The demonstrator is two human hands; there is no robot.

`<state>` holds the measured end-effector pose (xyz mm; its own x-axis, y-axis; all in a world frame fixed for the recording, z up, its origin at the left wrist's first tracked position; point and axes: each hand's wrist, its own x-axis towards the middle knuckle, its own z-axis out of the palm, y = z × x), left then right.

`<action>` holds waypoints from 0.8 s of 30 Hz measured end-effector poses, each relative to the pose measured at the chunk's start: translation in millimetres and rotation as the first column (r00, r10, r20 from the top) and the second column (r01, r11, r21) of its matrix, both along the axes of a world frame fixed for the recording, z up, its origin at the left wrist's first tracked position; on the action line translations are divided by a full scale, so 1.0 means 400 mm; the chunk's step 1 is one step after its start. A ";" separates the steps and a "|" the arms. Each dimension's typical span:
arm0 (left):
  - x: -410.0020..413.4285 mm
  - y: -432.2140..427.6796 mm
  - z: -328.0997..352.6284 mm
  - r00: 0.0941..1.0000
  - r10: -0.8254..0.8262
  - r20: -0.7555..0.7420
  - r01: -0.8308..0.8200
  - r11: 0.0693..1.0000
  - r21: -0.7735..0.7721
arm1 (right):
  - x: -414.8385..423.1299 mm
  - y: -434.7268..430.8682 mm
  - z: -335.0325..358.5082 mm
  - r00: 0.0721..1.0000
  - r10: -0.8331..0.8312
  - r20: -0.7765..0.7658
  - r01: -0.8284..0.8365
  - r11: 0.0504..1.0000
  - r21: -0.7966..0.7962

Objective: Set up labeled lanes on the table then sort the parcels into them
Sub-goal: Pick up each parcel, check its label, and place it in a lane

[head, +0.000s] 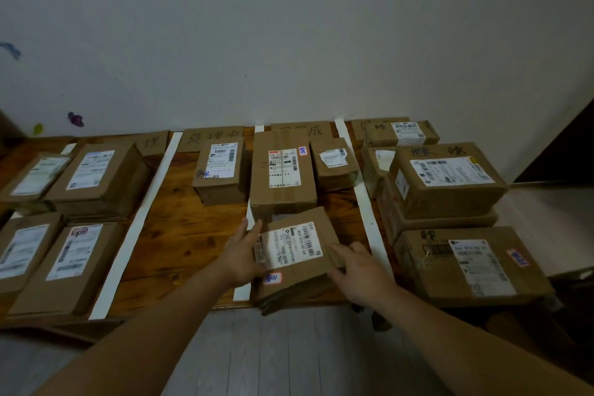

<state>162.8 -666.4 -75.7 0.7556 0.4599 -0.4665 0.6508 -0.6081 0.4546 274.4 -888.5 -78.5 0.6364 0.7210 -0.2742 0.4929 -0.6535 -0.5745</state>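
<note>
A brown parcel with a white shipping label and a small red-edged sticker lies at the front of the third lane on the wooden table. My left hand presses straight fingers against its left side. My right hand rests on its right end, index finger on top and thumb against the side. White tape strips mark the lanes, and handwritten cardboard labels stand at the back.
Several parcels fill the left lane. One parcel sits in the second lane, and two sit behind the held one. Stacked parcels crowd the right lane. Behind the table is a white wall, in front of it a grey floor.
</note>
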 end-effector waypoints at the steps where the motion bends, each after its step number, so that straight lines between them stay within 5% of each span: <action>1: 0.000 0.006 0.008 0.996 -0.055 -0.068 0.057 0.998 0.024 | 0.002 0.001 0.002 1.000 -0.017 -0.003 0.017 1.000 0.013; 12: -0.037 -0.040 0.013 0.992 0.069 0.109 -0.050 0.983 -0.175 | -0.025 0.035 0.000 0.941 -0.240 -0.241 0.273 0.955 0.118; 17: -0.075 -0.097 0.012 0.995 0.048 0.091 -0.020 0.957 -0.288 | -0.052 0.055 0.009 0.965 -0.111 -0.237 0.134 0.987 0.084; 24: -0.088 -0.085 0.007 0.992 0.083 0.098 -0.066 0.984 -0.165 | -0.073 0.106 0.002 0.983 0.031 -0.181 -0.026 0.999 0.030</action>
<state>127.7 -700.4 -72.9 0.7706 0.4417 -0.4594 0.6352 -0.4729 0.6106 245.4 -846.0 -77.7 0.5571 0.7467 -0.3635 0.3965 -0.6237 -0.6736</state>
